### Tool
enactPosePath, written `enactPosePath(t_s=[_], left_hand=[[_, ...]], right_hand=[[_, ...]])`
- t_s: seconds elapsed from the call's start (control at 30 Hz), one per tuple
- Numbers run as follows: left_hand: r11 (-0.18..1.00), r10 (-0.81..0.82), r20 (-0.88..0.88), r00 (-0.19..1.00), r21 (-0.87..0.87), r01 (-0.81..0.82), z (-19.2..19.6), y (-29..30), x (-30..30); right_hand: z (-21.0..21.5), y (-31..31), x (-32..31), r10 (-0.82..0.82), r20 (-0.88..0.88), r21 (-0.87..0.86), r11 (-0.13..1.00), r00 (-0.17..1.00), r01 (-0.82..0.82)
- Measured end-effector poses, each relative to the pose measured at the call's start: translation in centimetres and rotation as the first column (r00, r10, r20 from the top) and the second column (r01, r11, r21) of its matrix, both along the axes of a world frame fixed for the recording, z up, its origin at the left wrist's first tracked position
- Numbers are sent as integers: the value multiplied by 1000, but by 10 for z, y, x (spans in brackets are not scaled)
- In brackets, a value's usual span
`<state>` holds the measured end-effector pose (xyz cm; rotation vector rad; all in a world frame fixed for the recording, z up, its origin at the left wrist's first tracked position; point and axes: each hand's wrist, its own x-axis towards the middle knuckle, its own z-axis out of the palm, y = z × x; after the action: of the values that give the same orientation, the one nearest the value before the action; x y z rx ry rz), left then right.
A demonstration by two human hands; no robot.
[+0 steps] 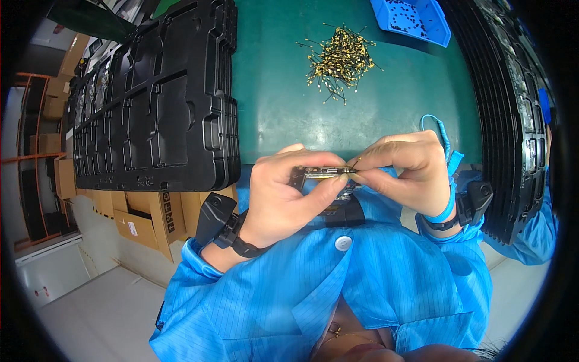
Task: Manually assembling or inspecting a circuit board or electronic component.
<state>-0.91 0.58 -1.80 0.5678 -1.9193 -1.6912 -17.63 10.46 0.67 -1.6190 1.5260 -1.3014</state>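
Observation:
My left hand [277, 193] grips a small dark circuit board in a frame [319, 171] by its left end and lower edge, above the table's near edge. At the board's right end, my right hand [413, 169] pinches with thumb and forefinger. A thin short cable with a gold tip [357, 161] sticks up from that pinch; the rest of it is hidden by the fingers. The fingertips of both hands nearly meet there. Beyond them on the green mat [271, 108] lies a pile of short black cables with gold ends [341, 57].
Stacked black moulded trays [175, 120] stand at the left, and another tray stack [491, 108] at the right. A blue bin [444, 30] with small black parts sits far right. A coiled blue cord [445, 130] runs by my right wrist. Cardboard boxes [145, 226] are lower left.

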Motion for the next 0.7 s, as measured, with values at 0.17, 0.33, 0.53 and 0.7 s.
enactPosePath(t_s=[0.17,0.33,0.53,0.7], left_hand=[[1000,7,-25,1000,11,-7,0,2,0],[999,-6,-32,999,44,7,4,2,-2],[996,-24,-32,999,84,27,4,2,-1],[981,-11,-69,998,190,24,2,4,-3]], right_hand=[[0,0,2,-8,1,-11,1000,1000,8],[-2,1,1,-9,-6,-34,999,1000,8],[0,1,1,-17,-16,-23,1000,1000,17],[0,-2,-1,-9,-15,-20,1000,1000,8]])
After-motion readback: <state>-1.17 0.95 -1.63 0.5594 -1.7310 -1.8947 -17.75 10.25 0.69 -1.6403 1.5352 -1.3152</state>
